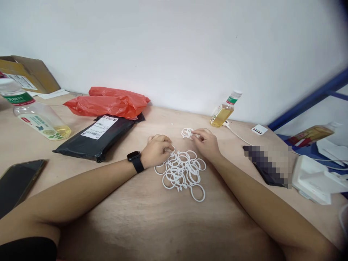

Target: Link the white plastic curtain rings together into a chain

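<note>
A loose heap of white plastic curtain rings (179, 170), each with a small eyelet, lies on the wooden table in front of me. My left hand (157, 150), a black watch on its wrist, is at the heap's upper left edge with fingers curled and closed on one curtain ring (173, 148). Beyond the heap, a smaller group of curtain rings (186, 132) lies apart. My right hand (206, 142) reaches this group from the right, thumb and fingertips pinched at the edge of a ring there. The fingertips partly cover that ring.
A black parcel (108, 136) and a red plastic bag (114, 103) lie at left, near a tilted drink bottle (40, 117) and a phone (20, 185). At right are another bottle (224, 110), a USB hub (259, 129), a dark device (261, 166) and a white charger (312, 177).
</note>
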`<control>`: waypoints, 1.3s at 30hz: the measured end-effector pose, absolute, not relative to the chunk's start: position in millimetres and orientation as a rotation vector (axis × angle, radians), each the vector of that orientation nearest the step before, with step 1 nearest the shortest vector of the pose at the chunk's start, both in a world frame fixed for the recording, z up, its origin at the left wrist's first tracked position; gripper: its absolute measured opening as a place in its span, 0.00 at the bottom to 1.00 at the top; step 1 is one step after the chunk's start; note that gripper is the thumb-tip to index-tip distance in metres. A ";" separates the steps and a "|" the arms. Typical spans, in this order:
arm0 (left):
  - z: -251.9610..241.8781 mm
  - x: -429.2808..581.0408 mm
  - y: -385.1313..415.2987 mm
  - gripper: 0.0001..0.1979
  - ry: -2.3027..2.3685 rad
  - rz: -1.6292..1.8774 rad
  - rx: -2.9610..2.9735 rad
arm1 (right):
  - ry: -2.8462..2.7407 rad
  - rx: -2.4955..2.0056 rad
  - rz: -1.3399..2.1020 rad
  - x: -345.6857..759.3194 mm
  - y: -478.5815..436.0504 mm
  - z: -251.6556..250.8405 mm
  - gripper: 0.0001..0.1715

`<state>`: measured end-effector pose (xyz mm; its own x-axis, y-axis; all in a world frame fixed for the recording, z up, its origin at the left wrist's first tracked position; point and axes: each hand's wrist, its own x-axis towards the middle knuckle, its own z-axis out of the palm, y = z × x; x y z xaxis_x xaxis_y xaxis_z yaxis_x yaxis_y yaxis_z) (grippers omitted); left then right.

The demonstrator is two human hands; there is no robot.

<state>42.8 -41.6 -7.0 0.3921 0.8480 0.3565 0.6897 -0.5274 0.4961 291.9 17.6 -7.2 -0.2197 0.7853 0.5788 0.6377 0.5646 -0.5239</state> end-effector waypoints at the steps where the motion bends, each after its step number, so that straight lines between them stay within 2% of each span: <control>1: -7.9 43.0 -41.7 0.10 1.366 0.810 2.395 | -1.954 -1.137 0.224 290.5 16.6 -7.9 0.11; 5: -12.6 43.8 -40.0 0.04 1.378 0.837 2.392 | -2.024 -1.024 0.259 278.7 4.8 -8.0 0.09; 14: -10.2 42.4 -40.9 0.05 1.225 1.240 2.356 | -2.158 -0.731 0.287 263.2 -17.0 -1.5 0.05; 33: 0.8 44.3 -47.5 0.08 1.040 1.333 2.382 | -2.148 -0.610 0.279 254.8 -27.5 2.5 0.05; 39: 0.5 43.4 -47.0 0.06 0.963 1.314 2.434 | -2.171 -0.625 0.299 254.7 -30.7 5.8 0.06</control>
<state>43.4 -47.0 0.5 0.3885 0.6350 0.6677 0.4455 -0.7638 0.4671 254.7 -30.7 5.8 -0.5264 0.5304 0.6645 0.3314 0.8477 -0.4142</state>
